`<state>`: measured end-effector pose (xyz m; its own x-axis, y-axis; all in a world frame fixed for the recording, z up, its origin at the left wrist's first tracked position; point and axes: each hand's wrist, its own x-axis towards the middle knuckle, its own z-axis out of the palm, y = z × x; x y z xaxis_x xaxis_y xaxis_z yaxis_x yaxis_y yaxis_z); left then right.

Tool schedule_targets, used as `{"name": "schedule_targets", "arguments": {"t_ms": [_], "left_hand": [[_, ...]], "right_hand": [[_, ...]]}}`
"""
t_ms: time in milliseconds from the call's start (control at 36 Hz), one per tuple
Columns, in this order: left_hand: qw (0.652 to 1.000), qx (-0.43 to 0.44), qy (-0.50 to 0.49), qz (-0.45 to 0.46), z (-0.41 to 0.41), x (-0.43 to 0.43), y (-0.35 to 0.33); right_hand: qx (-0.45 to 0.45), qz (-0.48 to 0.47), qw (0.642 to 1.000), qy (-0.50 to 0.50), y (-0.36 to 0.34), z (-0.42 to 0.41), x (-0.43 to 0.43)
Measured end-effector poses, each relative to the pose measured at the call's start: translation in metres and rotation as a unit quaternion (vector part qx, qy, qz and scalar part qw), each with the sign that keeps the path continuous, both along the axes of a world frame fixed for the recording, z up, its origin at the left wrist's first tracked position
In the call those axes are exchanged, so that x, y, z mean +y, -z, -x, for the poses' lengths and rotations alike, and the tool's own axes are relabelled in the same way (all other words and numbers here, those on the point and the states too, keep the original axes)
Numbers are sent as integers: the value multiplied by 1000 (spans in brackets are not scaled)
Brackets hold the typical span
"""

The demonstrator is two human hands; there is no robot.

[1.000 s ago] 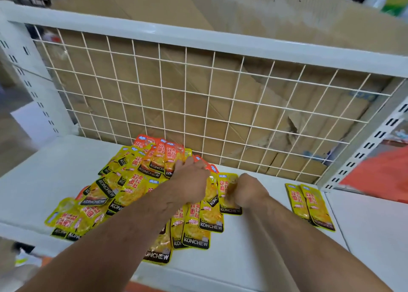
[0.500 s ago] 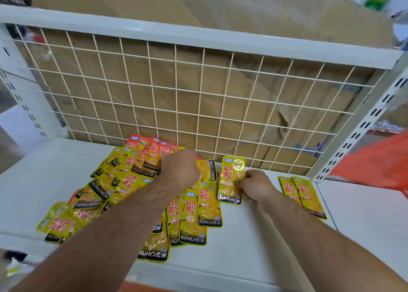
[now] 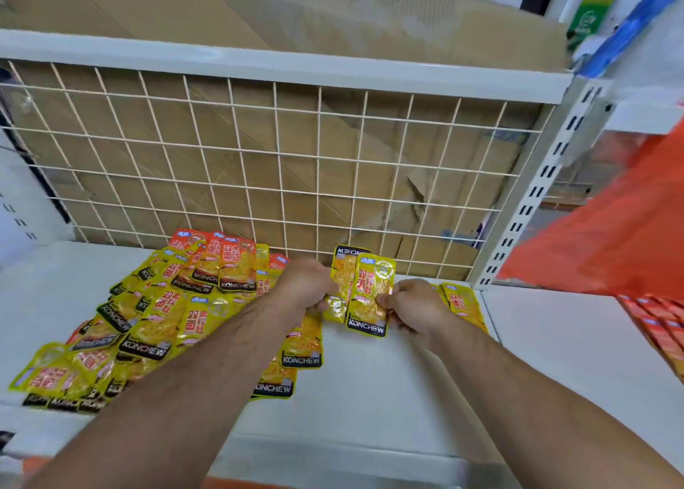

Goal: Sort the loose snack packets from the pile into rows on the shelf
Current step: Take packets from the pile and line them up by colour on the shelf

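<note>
Left grip (image 3: 308, 289), right grip (image 3: 415, 304) on packets (image 3: 371, 291).

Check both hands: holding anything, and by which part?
The left hand grips the upside-down yellow packet at its lower end; the right hand pinches the upright yellow Konchew packet by its right edge.

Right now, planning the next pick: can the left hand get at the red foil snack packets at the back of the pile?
Probably yes. The red foil snack packets lie uncovered on top, just beyond the left hand. But it grips an upside-down yellow packet, so it must let go first.
</note>
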<state>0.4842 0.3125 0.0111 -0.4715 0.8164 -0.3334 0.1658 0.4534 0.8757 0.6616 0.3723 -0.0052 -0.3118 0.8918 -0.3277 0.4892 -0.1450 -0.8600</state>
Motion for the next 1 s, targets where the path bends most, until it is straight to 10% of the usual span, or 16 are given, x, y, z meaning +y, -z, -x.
{"name": "schedule_targets", "arguments": {"t_ms": [472,1000], "left_hand": [[994,101,-25,14,-113,25,-5],[991,-91,59,-77,-178,25,4]], "right_hand": [[19,0,999,-45,-1,-118,47],[54,-36,997,-34,-5,-189,71]]}}
